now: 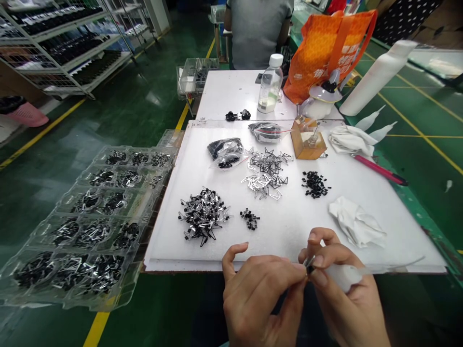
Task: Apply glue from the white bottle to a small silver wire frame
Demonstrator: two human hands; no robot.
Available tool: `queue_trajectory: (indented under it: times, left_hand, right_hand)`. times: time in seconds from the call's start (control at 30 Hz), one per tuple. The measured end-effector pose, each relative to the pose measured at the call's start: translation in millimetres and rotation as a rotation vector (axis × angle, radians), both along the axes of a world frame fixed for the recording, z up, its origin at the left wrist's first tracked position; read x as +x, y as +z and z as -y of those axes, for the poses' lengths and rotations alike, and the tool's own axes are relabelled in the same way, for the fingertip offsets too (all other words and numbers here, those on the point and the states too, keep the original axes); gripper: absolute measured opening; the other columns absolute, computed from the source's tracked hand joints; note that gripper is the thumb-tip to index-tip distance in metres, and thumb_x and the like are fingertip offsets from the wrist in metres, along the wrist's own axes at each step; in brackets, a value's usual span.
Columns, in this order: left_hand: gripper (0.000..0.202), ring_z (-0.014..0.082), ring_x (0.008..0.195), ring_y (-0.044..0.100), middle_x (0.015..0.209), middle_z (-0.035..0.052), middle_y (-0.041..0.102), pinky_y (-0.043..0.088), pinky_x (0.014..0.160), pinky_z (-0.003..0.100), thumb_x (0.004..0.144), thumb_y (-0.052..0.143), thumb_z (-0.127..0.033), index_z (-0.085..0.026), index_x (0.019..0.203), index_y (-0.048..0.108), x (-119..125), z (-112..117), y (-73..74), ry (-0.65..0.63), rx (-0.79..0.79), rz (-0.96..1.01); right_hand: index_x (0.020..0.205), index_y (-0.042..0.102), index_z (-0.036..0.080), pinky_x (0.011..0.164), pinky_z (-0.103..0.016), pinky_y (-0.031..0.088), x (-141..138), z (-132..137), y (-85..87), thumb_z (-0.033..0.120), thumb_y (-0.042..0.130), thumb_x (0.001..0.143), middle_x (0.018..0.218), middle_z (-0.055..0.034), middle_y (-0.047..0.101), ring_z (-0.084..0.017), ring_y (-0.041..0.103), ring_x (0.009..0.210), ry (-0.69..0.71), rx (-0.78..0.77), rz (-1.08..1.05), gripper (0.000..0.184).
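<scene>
In front of the board's near edge, my left hand [262, 296] and my right hand [347, 289] meet fingertip to fingertip. Both pinch a small dark and metallic part [309, 265], mostly hidden by the fingers. Tucked in my right hand is a small white dropper bottle [343, 276], its thin tip pointing right. Beyond my hands lie a pile of wire clips with black ends [203, 215], a few small black pieces [250, 219], a heap of tiny black caps [315, 184] and loose bent wire pieces [266, 173].
Zip bags [226, 153], a wooden box [307, 142], crumpled white cloths [356, 221], a pink-handled tool [379, 170], a clear bottle [270, 84] and an orange bag [325, 53] surround the work. Compartmented trays [142, 205] stand left. Ahead sits another person [257, 33].
</scene>
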State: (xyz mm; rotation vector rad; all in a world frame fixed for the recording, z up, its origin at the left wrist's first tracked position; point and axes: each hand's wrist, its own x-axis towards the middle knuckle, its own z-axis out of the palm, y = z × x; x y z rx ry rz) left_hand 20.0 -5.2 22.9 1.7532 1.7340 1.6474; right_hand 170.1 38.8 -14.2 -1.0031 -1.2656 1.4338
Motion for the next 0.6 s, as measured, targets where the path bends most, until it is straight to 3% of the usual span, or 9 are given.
queue_trajectory:
  times: [0.6]
  left_hand:
    - [0.032, 0.009, 0.076, 0.077, 0.084, -0.01, 0.079, 0.032, 0.117, 0.03, 0.081, 0.073, 0.004, -0.024, 0.096, 0.068, 0.9, -1.4, -1.3, 0.005, -0.014, -0.071]
  right_hand:
    - [0.088, 0.065, 0.021, 0.074, -0.021, 0.056, -1.7, -4.6, 6.4, 0.024, 0.081, 0.086, 0.107, -0.0036, 0.053, -0.011, 0.063, 0.085, -0.007, -0.035, -0.062, 0.017]
